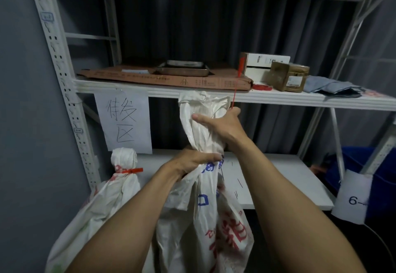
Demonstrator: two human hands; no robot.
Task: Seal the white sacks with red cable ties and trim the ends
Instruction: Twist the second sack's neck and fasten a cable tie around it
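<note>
sacks (205, 219) 2 | hands (194, 161) 2 | paper signs (124, 122) 2 | boxes (289, 76) 2

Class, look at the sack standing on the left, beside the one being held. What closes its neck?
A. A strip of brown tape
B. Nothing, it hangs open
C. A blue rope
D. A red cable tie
D: a red cable tie is cinched round the gathered neck of the left sack, its end sticking out sideways.

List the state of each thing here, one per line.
Middle sack: neck gathered, not yet tied.
Left sack: tied shut with a red tie.
Left hand: gripping the middle sack's neck.
Right hand: gripping the sack top, holding a loose red tie.
Metal tray: flat on cardboard.
</note>
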